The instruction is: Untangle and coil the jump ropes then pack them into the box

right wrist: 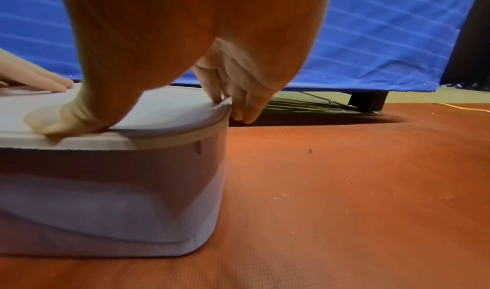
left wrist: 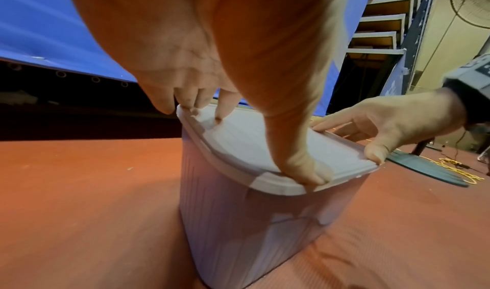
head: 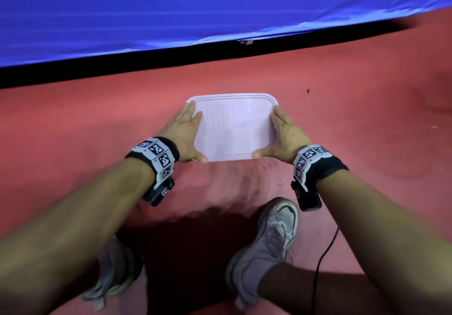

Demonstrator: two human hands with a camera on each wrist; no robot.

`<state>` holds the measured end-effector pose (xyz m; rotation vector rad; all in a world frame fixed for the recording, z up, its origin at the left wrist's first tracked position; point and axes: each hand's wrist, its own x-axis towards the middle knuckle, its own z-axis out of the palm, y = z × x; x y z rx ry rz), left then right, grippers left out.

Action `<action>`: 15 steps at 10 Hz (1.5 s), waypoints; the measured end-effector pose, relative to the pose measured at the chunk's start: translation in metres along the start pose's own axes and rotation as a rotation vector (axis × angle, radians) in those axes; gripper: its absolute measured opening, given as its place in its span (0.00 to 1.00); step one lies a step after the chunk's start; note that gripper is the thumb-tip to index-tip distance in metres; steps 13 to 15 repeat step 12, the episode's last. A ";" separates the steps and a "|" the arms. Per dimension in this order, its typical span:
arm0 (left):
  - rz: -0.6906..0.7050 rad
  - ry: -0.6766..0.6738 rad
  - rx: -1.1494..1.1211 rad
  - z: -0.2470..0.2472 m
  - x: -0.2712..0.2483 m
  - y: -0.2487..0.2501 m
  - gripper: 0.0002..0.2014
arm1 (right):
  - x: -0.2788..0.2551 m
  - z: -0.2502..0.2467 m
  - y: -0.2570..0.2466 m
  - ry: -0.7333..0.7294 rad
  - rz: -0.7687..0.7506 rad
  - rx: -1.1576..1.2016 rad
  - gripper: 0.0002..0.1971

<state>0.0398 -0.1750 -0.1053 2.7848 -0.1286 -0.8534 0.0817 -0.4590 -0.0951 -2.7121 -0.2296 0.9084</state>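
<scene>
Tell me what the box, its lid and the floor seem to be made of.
Box: likely thin lilac plastic, matte and slightly translucent; faint vertical ribs and rounded moulded corners suggest it.
Lid: seemingly the same pale plastic, smooth, with fine ribbed lines and a raised rim.
Floor: probably rubber or vinyl sports matting, matte red, with a fine woven-looking texture up close.

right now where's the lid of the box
The lid sits on top of the pale box on the red floor, mid-frame in the head view, between the left hand and right hand, just before the blue tarp.
</scene>
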 end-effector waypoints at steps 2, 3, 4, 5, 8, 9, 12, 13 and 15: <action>0.015 0.011 -0.144 0.005 0.001 -0.013 0.69 | 0.002 -0.004 -0.006 0.024 -0.031 -0.253 0.69; 0.008 -0.005 -0.049 0.000 -0.002 -0.008 0.68 | 0.002 -0.010 -0.006 -0.040 -0.022 -0.237 0.68; -0.050 0.014 0.023 -0.001 -0.010 -0.001 0.65 | 0.004 -0.013 -0.008 -0.082 -0.022 -0.220 0.64; -0.145 0.014 -0.056 0.004 -0.017 -0.001 0.62 | 0.002 -0.009 -0.005 -0.041 0.010 -0.137 0.60; -0.175 0.023 0.057 0.014 -0.019 -0.003 0.56 | -0.017 0.008 0.014 0.145 -0.005 -0.089 0.46; -0.178 0.005 0.073 0.008 -0.021 0.000 0.56 | -0.022 0.001 0.005 0.118 0.026 -0.154 0.45; -0.134 0.140 0.066 0.006 -0.050 0.028 0.35 | -0.034 -0.012 -0.037 0.044 0.063 -0.207 0.35; -0.134 0.140 0.066 0.006 -0.050 0.028 0.35 | -0.034 -0.012 -0.037 0.044 0.063 -0.207 0.35; -0.134 0.140 0.066 0.006 -0.050 0.028 0.35 | -0.034 -0.012 -0.037 0.044 0.063 -0.207 0.35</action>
